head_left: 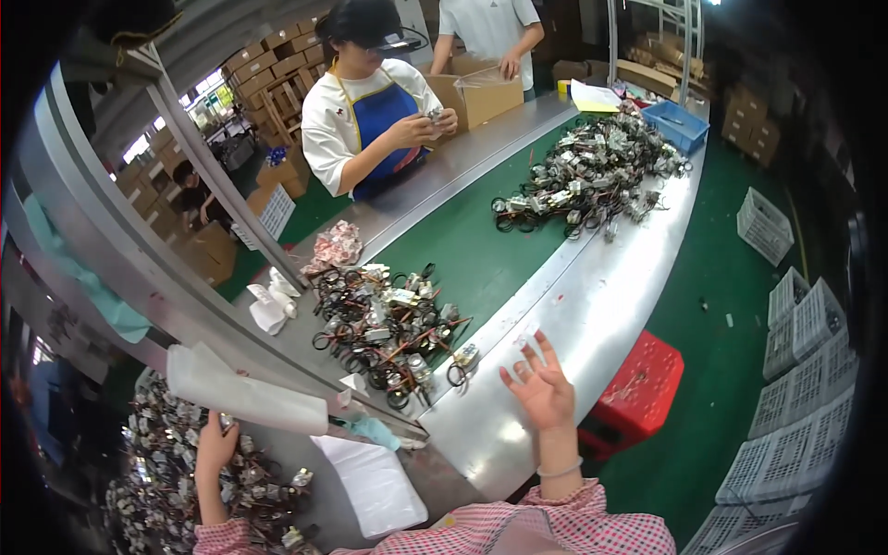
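Resting at the lower left of the frame, the left hand [215, 449] has its fingers bent down onto a heap of small wired parts [166, 462]; the fingertips meet one of the metal pieces, but whether they are closed around it I cannot tell. The right hand [544, 393], low and right of centre, is wide, palm showing and fingers spread apart above the metal border [592, 319] of the curved table. Just left of its fingertips lies a single wired part [462, 357], beside the right end of a second heap [384, 324] left of centre. A third heap [601, 171] fills the upper right of the tabletop.

Close above the left hand, a white roll [250, 393] limits the room overhead, and a metal post [213, 176] slants down from the upper left to a foot between the two hands. White sheets [370, 486] lie between the forearms. Right of the right hand, the table edge curves past a red stool [638, 384]; along the table's middle, a green strip [462, 250] runs between the second and third heaps.
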{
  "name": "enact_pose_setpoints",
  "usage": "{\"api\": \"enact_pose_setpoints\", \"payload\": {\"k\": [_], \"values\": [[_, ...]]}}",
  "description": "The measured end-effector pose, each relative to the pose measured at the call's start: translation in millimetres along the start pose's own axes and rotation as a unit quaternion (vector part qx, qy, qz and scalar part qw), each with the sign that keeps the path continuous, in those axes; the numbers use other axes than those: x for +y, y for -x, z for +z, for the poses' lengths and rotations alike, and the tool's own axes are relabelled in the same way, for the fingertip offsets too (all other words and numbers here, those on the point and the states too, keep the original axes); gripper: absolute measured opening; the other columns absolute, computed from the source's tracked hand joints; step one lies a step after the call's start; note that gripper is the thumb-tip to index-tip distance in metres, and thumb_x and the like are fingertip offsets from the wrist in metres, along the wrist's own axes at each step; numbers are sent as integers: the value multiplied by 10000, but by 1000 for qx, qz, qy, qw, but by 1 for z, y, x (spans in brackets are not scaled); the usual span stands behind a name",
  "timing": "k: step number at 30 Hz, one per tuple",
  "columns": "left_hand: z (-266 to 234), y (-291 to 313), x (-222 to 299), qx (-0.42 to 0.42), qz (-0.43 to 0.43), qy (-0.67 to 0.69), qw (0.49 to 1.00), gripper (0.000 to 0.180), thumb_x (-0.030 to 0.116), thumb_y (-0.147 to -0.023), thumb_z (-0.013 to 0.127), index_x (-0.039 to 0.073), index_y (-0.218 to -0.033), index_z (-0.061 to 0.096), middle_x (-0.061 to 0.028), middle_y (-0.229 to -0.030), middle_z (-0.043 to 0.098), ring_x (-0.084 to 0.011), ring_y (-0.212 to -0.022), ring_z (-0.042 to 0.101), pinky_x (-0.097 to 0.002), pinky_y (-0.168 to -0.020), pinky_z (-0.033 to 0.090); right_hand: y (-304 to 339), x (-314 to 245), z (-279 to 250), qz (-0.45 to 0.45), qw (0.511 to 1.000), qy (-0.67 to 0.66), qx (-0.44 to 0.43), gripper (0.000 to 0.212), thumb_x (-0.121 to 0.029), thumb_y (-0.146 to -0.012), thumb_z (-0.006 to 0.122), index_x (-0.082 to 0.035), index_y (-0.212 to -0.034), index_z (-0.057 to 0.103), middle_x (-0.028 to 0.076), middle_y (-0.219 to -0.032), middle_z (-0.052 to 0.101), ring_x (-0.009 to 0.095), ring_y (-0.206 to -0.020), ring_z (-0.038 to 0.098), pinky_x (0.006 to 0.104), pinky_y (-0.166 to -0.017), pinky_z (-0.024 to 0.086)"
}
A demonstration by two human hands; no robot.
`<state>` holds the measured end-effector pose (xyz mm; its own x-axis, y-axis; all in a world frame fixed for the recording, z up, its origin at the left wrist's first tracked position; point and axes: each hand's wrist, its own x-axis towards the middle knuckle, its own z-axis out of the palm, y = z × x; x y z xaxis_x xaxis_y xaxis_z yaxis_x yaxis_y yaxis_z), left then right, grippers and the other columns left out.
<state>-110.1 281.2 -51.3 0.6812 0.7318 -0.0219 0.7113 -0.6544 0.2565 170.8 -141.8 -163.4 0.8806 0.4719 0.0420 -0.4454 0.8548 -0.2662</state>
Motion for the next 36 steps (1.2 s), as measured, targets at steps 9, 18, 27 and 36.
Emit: {"api": "enact_pose_setpoints", "payload": {"k": [9,18,27,36], "values": [[43,-7,-25,-7,64,-21,998,288,139,-808,490,-36,-1025,561,-251,-1067,559,-414,-1037,485,-423,-883,389,-11,25,-42,37,992,-87,85,560,19,-709,534,-128,-1239,427,66,-1088,538,148,-865,537,462,-983,307],[90,-16,-54,-105,144,-64,982,337,162,-841,460,8,-1132,534,-201,-1172,526,-352,-1127,452,-397,-957,348,-17,22,-46,29,975,-164,145,523,66,-684,498,-110,-1174,452,66,-1040,525,155,-774,520,472,-977,318],[76,-1,3,-201,67,-9,977,360,169,-844,491,-8,-1157,506,-204,-1213,492,-342,-1150,423,-383,-991,318,-15,22,-47,26,979,-148,139,515,63,-691,488,-93,-1180,451,58,-1085,501,142,-747,503,468,-985,304],[97,-9,-27,-183,100,28,978,454,274,-765,633,8,-1120,538,-207,-1083,580,-351,-1028,539,-384,-875,422,-13,20,-56,12,980,-147,131,498,56,-698,498,-101,-1169,463,62,-1052,517,148,-773,515,476,-987,308]]}}
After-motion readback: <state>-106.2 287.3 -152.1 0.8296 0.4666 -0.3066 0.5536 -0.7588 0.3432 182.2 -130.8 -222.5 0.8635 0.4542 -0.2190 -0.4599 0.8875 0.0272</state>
